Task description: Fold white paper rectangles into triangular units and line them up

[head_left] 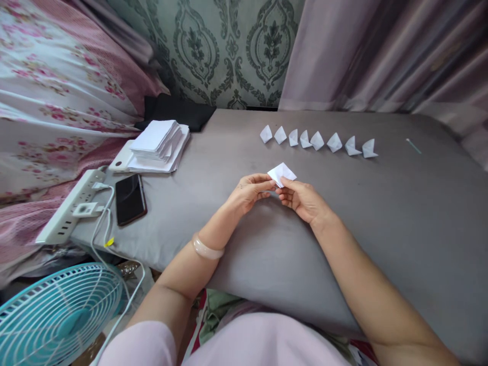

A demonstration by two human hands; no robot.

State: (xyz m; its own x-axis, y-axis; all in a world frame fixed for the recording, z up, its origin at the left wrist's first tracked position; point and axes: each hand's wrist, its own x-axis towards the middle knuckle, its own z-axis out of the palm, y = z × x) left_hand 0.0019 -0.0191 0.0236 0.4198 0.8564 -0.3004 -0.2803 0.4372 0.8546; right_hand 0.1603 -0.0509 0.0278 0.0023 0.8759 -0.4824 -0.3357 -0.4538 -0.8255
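A small folded white paper [282,173] is held just above the grey cloth-covered surface [400,218], pinched from both sides. My left hand [251,190] grips its left edge with closed fingers; a pale bangle sits on that wrist. My right hand [303,199] holds the paper's lower right side, fingers curled. Farther back, a row of several folded white paper pieces [318,140] stands in a line on the cloth.
A stack of white paper sheets [158,145] lies at the back left, with a black phone [130,198] nearer me. A white power strip [70,206] with cables runs along the left edge. A teal fan [57,315] stands lower left. A thin green stick [414,146] lies far right.
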